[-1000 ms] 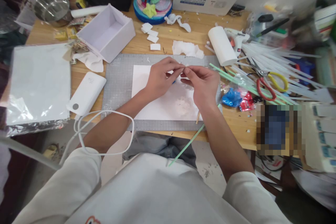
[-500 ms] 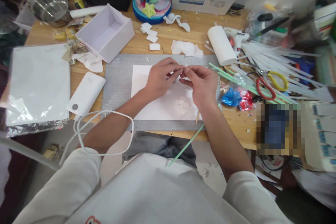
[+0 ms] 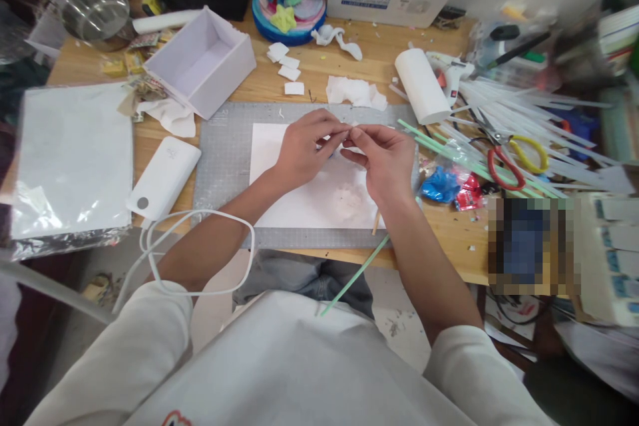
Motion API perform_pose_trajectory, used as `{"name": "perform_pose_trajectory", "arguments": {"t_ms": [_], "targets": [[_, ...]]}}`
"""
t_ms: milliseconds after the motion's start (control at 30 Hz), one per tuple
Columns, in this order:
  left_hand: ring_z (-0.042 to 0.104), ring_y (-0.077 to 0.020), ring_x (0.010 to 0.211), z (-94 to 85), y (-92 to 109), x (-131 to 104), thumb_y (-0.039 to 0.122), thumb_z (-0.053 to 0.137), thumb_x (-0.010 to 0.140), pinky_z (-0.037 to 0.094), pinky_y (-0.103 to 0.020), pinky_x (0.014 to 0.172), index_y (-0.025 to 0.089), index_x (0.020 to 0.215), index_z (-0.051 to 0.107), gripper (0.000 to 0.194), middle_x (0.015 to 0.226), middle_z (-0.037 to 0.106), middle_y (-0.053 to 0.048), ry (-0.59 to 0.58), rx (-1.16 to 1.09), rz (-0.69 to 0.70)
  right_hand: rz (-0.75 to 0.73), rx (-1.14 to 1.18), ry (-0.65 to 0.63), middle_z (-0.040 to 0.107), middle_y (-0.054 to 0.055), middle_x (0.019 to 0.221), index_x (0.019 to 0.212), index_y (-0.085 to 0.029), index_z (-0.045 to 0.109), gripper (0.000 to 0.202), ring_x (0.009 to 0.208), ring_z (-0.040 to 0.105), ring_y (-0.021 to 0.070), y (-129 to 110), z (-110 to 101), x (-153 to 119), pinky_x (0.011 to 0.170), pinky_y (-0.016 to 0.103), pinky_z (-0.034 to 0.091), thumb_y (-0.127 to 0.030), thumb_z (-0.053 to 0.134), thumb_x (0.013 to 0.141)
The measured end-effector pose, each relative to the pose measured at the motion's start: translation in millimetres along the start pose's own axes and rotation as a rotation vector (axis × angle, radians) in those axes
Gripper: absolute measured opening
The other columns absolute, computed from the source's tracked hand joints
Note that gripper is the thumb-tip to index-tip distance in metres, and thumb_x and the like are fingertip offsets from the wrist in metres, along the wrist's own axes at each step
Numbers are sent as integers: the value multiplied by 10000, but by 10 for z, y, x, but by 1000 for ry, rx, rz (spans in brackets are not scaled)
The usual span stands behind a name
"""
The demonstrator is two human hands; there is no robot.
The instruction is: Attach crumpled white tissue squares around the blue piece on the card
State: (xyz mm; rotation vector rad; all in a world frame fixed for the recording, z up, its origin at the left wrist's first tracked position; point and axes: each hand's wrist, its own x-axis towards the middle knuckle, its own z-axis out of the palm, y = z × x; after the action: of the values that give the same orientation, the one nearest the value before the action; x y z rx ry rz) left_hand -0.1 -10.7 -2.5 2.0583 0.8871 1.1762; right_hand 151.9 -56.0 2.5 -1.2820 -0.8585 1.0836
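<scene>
My left hand and my right hand meet over a white sheet on a grey cutting mat. The fingertips of both hands are pinched together around something too small and hidden to make out; a bit of white shows there. Below my right hand, a pale whitish clump lies on the sheet. Beside my right wrist is a thin wooden stick. A green strip runs from near that wrist down over the table edge.
A white power bank with a looped cable is at left, near an open white box. To the right lie a white roll, a glue gun, scissors, pale strips and a blue packet.
</scene>
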Motion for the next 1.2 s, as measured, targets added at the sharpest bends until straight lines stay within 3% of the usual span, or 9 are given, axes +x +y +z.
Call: {"name": "perform_pose_trajectory", "arguments": {"t_ms": [200,633,1200], "targets": [[666,-122,861,7,-32,-6,267,601,973,558,-217,673,217,994,775,182,947,719,-50,6,22,46,-22,-14,-9,703,-27,758,824,-227,718,186,741,689,113,5,7,-5,736,310,654,-390,789,773],[680,-113,830,1,15,33,251,642,939,514,-192,621,214,942,771,134,928,744,-35,-18,-37,-100,-8,-22,-44,693,-29,770,826,-231,703,216,763,690,114,-14,-17,4,734,306,658,-424,787,775],[685,-116,795,-33,-20,42,269,649,925,525,-195,619,204,918,788,154,887,770,-40,-52,-36,-121,-96,-115,-39,690,-34,707,781,-219,714,145,679,680,105,-12,-17,10,685,299,660,-351,772,791]]}}
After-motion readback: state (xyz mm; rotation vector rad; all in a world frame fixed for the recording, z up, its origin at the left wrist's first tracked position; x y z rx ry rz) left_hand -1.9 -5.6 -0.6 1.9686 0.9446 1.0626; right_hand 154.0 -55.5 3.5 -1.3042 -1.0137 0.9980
